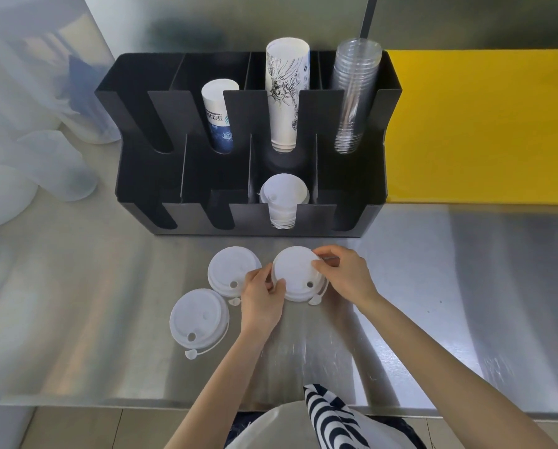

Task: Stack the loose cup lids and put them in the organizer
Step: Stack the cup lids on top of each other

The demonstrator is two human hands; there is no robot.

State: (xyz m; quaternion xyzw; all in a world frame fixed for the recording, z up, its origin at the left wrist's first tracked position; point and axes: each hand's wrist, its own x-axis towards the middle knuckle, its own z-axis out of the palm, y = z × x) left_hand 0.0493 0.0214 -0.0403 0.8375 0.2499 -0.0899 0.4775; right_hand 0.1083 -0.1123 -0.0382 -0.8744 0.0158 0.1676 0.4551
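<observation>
A small stack of white cup lids (297, 273) rests on the steel counter just in front of the black organizer (141, 176). My left hand (261, 298) grips its left edge and my right hand (344, 273) grips its right edge. Two more white lids lie loose to the left: one (230, 270) beside my left hand, another (198, 317) nearer the counter's front edge. A stack of white lids (284, 192) stands in the organizer's third front slot from the left.
The organizer's back slots hold a blue-printed cup stack (217, 115), a tall white printed cup stack (285, 92) and clear plastic cups (353, 92). A yellow board (481, 124) lies to its right. Translucent plastic containers (37, 163) stand at the left.
</observation>
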